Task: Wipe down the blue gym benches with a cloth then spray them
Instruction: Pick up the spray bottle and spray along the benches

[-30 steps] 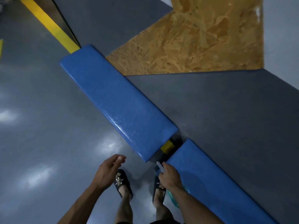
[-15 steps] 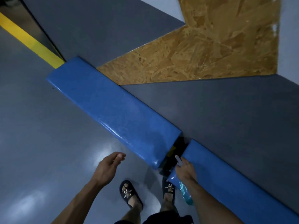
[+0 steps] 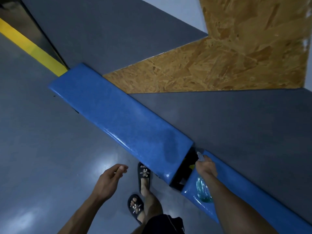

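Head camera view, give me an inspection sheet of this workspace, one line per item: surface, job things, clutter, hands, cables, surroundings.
Surface: glossy grey floor with light reflections.
Job's things: long blue bench bears a darker patch near its close end, possibly damp; second blue bench follows after a dark gap; clear bottle with greenish liquid held by the right hand; no cloth seen.
Clutter: nothing seen.
Hands: left hand empty, fingers loosely curled, over the floor; right hand closed on the bottle's top, at the gap between the benches.
Cables: nothing seen.
Surroundings: grey wall panels, chipboard panel, yellow stripe; the person wears dark sandals.
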Action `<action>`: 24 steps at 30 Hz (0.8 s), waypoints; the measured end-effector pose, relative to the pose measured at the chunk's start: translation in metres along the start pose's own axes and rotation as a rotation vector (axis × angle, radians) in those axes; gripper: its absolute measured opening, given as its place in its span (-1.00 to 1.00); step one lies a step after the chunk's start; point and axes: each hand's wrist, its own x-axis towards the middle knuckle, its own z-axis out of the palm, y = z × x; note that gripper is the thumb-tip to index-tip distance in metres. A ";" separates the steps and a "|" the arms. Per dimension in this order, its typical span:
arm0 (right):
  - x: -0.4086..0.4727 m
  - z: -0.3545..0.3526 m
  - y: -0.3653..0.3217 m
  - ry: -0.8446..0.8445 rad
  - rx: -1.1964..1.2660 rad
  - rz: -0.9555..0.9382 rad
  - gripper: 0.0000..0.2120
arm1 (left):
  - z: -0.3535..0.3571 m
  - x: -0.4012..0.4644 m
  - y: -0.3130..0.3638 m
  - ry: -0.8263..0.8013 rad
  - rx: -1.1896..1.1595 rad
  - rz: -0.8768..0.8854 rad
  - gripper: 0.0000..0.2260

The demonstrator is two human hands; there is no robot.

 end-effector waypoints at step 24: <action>0.003 0.076 -0.088 -0.342 -0.215 -0.276 -0.79 | -0.053 0.113 0.061 0.028 -0.018 -0.047 -0.66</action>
